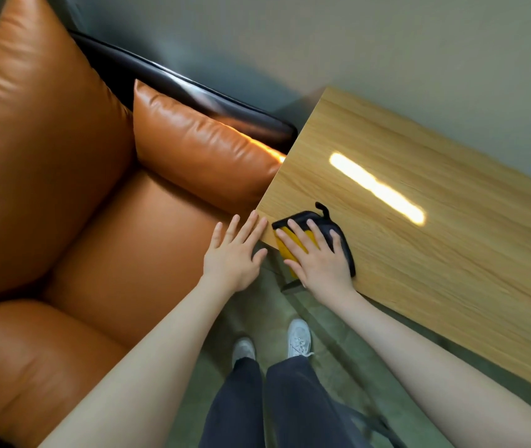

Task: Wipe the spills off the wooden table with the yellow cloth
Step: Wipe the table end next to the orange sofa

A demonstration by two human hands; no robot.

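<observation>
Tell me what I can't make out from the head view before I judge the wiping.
- Spills: none discernible on the wooden table; a light glare washes out part.
- Yellow cloth: mostly hidden under the right hand.
- Table's far end: cut off by the right frame edge.
- Left hand: fingertip contact with the table corner unclear.

Yellow cloth (293, 245) with dark grey/black edging and a small black loop tab, lying flat at centre of frame, on the near left corner of the wooden table (435, 221); only patches of yellow show between the fingers covering it, and its lower yellow edge hangs slightly past the table edge. Table: light wood-grain top, glossy, runs diagonally from centre to right edge and lower right of frame, bright elongated light reflection on it at centre right. Spills not discernible.
</observation>
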